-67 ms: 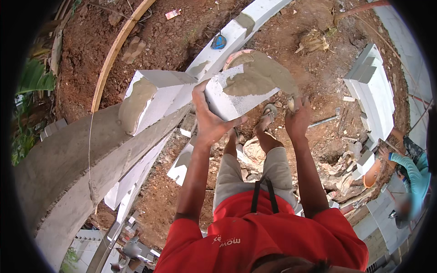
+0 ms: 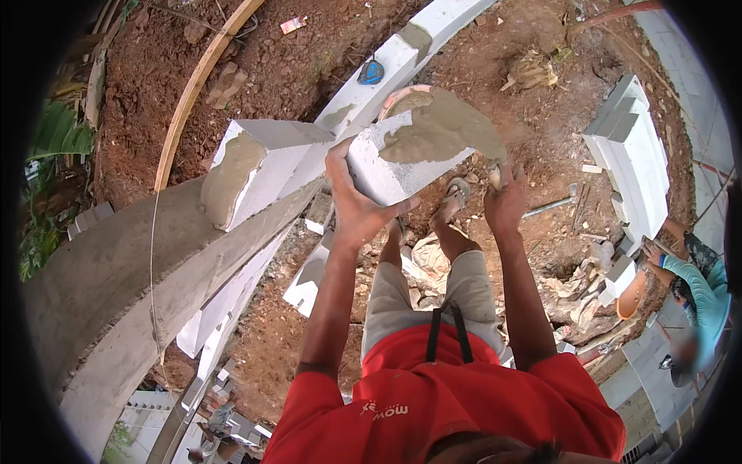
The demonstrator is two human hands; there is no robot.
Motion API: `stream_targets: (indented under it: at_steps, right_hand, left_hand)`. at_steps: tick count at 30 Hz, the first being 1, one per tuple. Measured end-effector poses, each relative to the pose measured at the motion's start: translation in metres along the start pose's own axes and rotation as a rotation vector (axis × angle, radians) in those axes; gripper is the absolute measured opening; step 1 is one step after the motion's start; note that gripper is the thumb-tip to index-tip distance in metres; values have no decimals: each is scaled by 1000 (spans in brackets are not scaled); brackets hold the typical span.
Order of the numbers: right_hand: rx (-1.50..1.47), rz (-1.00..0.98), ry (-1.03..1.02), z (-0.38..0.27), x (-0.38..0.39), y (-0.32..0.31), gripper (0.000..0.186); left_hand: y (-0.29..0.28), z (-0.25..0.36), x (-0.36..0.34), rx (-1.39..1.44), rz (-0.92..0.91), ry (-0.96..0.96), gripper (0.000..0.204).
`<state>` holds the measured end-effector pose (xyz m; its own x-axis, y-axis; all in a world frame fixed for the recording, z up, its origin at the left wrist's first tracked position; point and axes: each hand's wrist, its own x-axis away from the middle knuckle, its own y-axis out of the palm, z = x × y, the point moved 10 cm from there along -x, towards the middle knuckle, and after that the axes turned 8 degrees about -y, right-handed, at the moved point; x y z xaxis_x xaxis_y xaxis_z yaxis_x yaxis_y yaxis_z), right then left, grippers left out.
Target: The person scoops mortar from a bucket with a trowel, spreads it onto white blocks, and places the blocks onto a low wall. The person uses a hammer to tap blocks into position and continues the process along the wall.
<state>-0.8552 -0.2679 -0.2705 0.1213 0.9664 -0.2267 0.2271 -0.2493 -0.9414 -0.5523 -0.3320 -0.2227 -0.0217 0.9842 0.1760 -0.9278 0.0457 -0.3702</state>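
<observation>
Gripping block (image 2: pixel 376 172), left fingers (image 2: pixel 337 161) spread; right fingers (image 2: pixel 519 179) clasping trowel (image 2: pixel 495 179).

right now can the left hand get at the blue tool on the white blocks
Probably not as things stand: the left hand grips a white block bearing grey mortar. Nothing seems to cover the blue tool beyond it, so freed, that hand might reach.

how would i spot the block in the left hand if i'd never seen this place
Follow the curved grey wall from the lower left up toward mid-picture. There the left hand grips a white block. Unlike the neighbouring block to its left, mortared on its left end, this one has grey mortar spread over its camera-facing side.
</observation>
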Motion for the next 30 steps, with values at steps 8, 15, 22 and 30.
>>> stream_targets:
  at_steps: [8, 15, 22, 30]
  right_hand:
    - [-255, -274, 167, 45, -4, 27, 56]
    - [-948, -782, 747, 35, 3, -2, 65]
    - [-833, -1074, 426, -22, -17, -28, 62]
    - [-569, -1043, 22, -42, -38, -44, 56]
  left_hand:
    - [-8, -27, 3, 139, 87, -71, 115]
    - [-6, -20, -11, -273, 158, 51, 117]
    - [-2, -29, -12, -341, 154, 98, 117]
    - [-3, -38, -14, -347, 169, 42, 118]
